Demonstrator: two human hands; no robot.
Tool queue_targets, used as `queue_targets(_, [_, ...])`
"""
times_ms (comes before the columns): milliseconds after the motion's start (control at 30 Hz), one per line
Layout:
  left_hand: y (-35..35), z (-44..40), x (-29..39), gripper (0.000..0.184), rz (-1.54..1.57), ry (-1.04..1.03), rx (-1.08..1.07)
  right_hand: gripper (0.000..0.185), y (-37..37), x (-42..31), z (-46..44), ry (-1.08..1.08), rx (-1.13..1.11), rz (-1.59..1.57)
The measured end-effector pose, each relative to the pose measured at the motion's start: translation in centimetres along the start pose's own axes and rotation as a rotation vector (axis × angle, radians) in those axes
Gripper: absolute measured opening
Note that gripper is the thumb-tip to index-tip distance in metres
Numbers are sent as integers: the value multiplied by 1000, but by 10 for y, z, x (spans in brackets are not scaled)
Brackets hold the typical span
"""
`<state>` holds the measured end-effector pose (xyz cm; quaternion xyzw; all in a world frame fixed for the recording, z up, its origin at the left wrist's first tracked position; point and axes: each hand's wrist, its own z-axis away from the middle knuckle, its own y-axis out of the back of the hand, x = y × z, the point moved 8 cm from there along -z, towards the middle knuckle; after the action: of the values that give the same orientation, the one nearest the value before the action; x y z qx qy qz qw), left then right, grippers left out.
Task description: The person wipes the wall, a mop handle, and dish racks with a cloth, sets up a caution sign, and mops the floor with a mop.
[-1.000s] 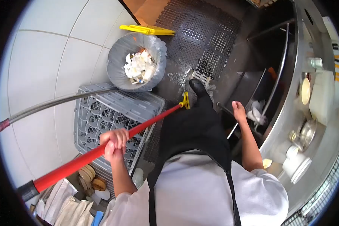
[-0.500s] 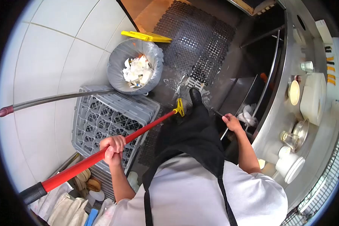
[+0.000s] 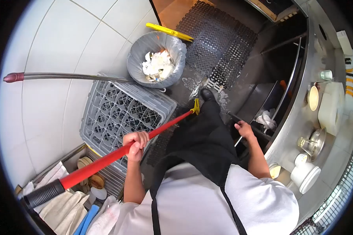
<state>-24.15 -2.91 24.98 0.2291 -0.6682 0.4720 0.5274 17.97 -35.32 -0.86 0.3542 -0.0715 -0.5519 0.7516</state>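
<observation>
My left hand is closed around a red pole with a black end grip. The pole slants across my front to a yellow squeegee-like head low down by my black shoe. On the other side, my right hand has its fingers curled at a dark rod, seemingly gripping it. The rod's thin tip points toward the floor near my shoe; what is on that end cannot be made out. Beside my left hand stands a grey glass rack.
A lined bin of waste stands by the tiled wall, near a yellow lid. Black perforated matting covers part of the wet floor by a white drain grate. A steel counter with dishes runs along the right.
The surroundings have shifted in view as my head moved. Both hands keep their holds. The dark rod has turned, and a thicker length of it now shows beyond my right hand.
</observation>
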Motion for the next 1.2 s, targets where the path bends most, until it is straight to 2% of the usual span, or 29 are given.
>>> queue_targets(200, [8,3,-2,46,-12,-14,105,46,10,-13,3,-30,-129,-1])
queue_targets(300, [7,-1,0,45,-13,-17,148,44,20,-12,-28,34,-103,12])
queue_targets(433, [-6,-27,-3,44,-23,8,149,39,41,-19,-73,110,-5,-173])
queue_targets(467, [-10,-36,-5,43,-24,25,123,37,41,-16,-85,132,-4,-320])
queue_targets(567, [-27,-63,-4,39,-64,29,-62,36,43,11,-102,122,222,-535])
queue_targets(667, [-38,-75,-6,38,-60,16,-236,34,28,33,-63,64,388,-595])
queue_targets(800, [-36,-74,-11,37,-73,34,-270,35,-23,57,17,-12,326,-539])
queue_targets(933, [-39,-67,-15,37,-69,51,-274,38,-22,37,91,-59,316,-506])
queue_targets(1067, [-56,-72,-22,36,-65,53,-279,39,-12,21,114,-27,327,-608])
queue_targets(1200, [-72,-80,-32,36,-102,50,-277,40,-12,8,97,-24,217,-522])
